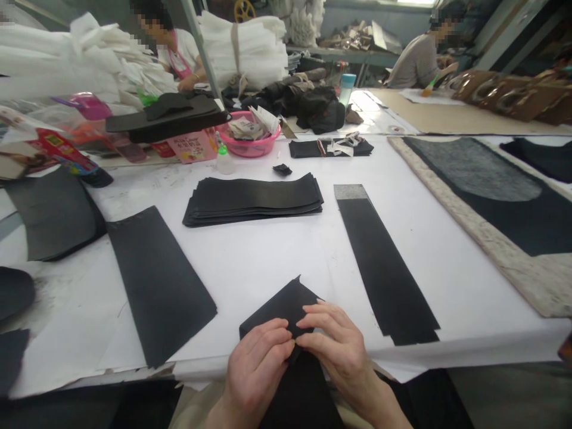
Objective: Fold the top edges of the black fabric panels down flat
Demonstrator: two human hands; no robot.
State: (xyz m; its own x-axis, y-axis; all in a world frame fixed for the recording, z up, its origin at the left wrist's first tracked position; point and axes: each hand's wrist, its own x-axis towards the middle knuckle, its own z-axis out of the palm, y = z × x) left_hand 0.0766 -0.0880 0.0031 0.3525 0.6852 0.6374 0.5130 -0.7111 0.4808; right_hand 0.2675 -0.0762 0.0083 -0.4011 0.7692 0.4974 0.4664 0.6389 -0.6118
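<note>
A black sheet piece [280,302], leather-like or fabric, is between my hands at the table's front edge. Part of it lies on the white surface with a pointed far corner, and the rest hangs toward my lap. My left hand [258,363] pinches it from the left, fingers closed. From the right, my right hand [338,345] pinches it too, its fingertips almost meeting the left ones. Whatever lies right between the fingertips is too small to make out. To the right lies a long black strip [384,268] with a grey far end; on the left is a wider black panel [158,283].
A stack of black pieces [254,199] lies mid-table. Behind it are a pink basin [252,146], a small green-capped bottle [224,159] and a blue-lidded bottle [346,89]. A pale board [487,250] bearing black pieces lies at right. Two people sit beyond the table.
</note>
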